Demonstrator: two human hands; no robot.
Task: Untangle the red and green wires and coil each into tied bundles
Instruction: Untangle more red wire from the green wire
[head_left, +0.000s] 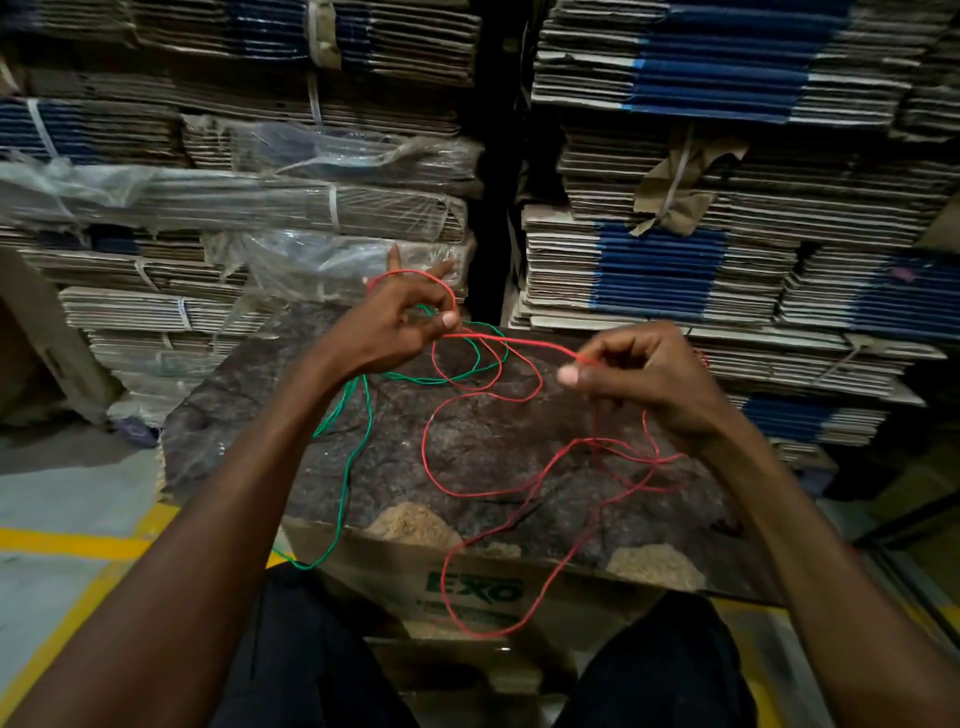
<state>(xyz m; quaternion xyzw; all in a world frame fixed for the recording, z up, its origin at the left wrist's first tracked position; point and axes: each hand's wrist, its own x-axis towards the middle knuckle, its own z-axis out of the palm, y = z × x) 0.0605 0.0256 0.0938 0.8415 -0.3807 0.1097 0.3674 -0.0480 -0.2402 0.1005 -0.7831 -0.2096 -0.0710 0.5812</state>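
One head-worn view looks forward and down, close over the work.

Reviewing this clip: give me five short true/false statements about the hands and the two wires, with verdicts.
1. The right hand pinches the red wire. True.
2. The green wire is already a tied bundle. False: it hangs loose under the left hand.
3. A stretch of red wire runs taut between the hands. True.
4. The red wire lies wholly on the board. False: a loop hangs over the front edge.
5. The left hand is empty. False: it holds wire loops.
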